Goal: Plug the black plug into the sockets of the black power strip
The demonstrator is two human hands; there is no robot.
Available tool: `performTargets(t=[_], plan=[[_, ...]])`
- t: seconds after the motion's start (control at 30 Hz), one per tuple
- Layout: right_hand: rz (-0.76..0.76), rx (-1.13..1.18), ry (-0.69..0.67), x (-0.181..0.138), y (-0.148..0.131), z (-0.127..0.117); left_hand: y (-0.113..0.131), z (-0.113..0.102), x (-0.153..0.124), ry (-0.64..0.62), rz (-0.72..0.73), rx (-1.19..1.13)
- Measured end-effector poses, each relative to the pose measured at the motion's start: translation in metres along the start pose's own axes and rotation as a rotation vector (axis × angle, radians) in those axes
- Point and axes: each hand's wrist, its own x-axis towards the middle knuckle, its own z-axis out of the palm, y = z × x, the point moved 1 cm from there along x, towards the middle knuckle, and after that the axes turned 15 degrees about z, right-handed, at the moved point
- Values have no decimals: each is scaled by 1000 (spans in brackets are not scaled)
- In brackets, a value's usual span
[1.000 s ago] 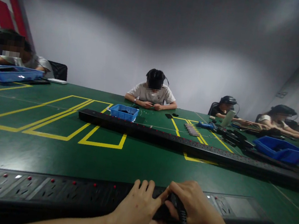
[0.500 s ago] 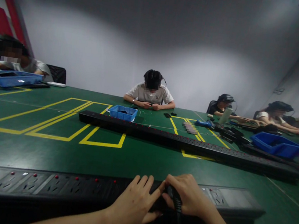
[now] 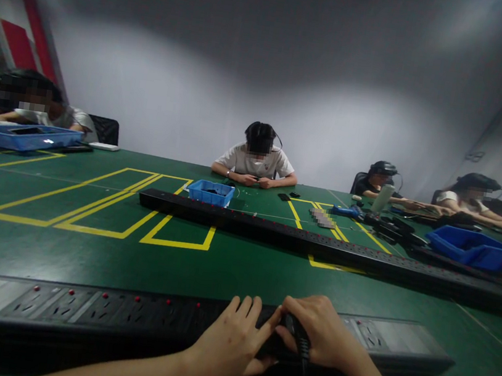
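Note:
A long black power strip with red-lit sockets lies across the near side of the table. Over its middle lies my left hand, fingers reaching across the top and thumb on the near side, gripping it. My right hand is just to the right, closed around a black power plug held against the strip's top. From the plug a black cable hangs down towards me. My left index finger meets the right hand near the plug. The hands hide the plug's prongs and the sockets under them.
A second long power strip lies slantwise farther back on the green table. Blue bins stand beyond it and to both sides. At the right is a pile of black parts. Several people sit around the table.
The view has shifted slightly, so the strips and bins appear a little farther right. Both hands keep nearly the same grip, and the plug stays at the same place on the strip.

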Motion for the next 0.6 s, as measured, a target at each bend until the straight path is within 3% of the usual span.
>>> performTargets(t=[0.6], plan=[[57,-25,-42,-1,3,5,0,7,0,19,17,73]])
